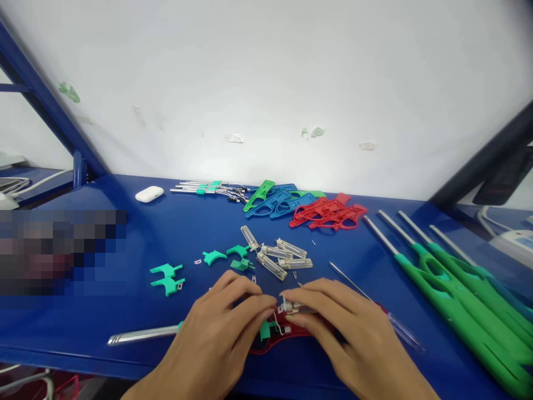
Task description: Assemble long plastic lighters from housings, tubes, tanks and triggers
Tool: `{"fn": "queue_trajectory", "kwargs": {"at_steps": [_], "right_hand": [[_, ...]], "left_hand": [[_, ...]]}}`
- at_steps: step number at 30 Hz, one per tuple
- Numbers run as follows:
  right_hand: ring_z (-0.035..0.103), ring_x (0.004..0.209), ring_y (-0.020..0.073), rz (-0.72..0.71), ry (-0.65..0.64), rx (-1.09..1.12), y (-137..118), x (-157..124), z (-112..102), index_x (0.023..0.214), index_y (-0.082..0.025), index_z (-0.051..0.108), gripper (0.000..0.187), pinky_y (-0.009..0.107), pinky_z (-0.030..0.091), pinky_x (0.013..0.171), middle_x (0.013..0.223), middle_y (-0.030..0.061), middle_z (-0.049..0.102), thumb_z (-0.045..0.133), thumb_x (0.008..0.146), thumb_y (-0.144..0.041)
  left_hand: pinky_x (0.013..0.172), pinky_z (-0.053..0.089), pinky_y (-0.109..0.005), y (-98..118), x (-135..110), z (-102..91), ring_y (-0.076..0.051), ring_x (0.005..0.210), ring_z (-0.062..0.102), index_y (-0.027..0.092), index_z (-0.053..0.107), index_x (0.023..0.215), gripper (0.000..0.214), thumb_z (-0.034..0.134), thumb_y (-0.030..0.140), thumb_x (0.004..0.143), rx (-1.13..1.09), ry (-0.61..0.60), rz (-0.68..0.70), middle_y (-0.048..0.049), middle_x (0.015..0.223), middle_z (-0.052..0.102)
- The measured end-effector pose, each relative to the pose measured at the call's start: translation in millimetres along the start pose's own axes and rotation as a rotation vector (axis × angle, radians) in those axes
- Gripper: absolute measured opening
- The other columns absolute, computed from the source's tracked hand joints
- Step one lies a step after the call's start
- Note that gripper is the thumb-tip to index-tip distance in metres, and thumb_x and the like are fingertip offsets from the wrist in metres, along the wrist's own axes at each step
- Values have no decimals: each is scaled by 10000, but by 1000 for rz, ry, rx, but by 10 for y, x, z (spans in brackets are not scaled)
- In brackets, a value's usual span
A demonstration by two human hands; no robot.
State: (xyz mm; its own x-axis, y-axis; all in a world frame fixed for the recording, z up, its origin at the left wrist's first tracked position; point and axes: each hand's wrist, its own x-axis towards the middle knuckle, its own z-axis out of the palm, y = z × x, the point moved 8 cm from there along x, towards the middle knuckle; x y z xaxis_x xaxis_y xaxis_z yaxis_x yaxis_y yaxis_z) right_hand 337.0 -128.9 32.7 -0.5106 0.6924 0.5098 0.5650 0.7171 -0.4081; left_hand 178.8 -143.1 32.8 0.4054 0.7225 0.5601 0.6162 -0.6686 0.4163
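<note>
My left hand (220,328) and my right hand (341,328) meet over a red plastic lighter shell (287,335) lying near the table's front edge. Both hands have their fingers curled in a pinch. The right fingertips press a small clear fuel cartridge (291,306) into the shell. The left fingertips hold the shell beside a teal trigger piece (265,330) and a thin white wire. A metal tube (141,335) sticks out to the left from under my left hand.
On the blue table (125,244): loose clear cartridges (275,256), teal triggers (167,276), a heap of blue, green and red shells (308,208), tube assemblies (208,189), a white earbud case (149,194), finished green lighters (458,289) at right, a thin rod (347,279).
</note>
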Motion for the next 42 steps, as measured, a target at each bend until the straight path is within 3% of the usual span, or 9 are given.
{"fn": "queue_trajectory", "kwargs": {"at_steps": [14,25,32,36,42], "right_hand": [[756,942,171,19,-1,-4,31,-51,46,1279,-321,712,257,308,620,887,1108,1,774,502,1131,-337],[783,974,123,-107,64,-83,-88,-47,-23,1289,-270,711,316,239,624,908,1115,-12,808,425,1159,-300],[793,888,148,-86,120,-123,-91,-32,-83,1231,-285,735,288,293,635,861,1065,-12,813,467,1148,-351],[794,896,159,-98,115,-118,-87,-44,-77,1250,-279,736,278,294,639,849,1072,4,814,485,1142,-335],[801,942,144,-130,109,-127,-111,-44,-68,1272,-253,737,308,258,647,897,1098,11,824,460,1149,-310]], "left_hand": [[699,570,-266,93,1,-44,-175,824,549,193,671,1089,232,482,61,1072,91,48,67,-34,936,664],[716,582,-288,98,-32,-13,-182,834,543,167,663,1120,267,476,-4,1034,129,3,97,-53,956,666],[760,564,-292,102,31,-106,-183,862,574,199,678,1190,239,554,56,1043,64,109,46,-33,964,715],[774,556,-297,105,27,-107,-184,870,575,207,690,1092,223,571,30,1023,23,108,48,-25,938,719],[771,560,-309,123,9,-115,-192,868,563,192,688,1094,268,537,-11,1001,61,107,79,-46,935,695]]}}
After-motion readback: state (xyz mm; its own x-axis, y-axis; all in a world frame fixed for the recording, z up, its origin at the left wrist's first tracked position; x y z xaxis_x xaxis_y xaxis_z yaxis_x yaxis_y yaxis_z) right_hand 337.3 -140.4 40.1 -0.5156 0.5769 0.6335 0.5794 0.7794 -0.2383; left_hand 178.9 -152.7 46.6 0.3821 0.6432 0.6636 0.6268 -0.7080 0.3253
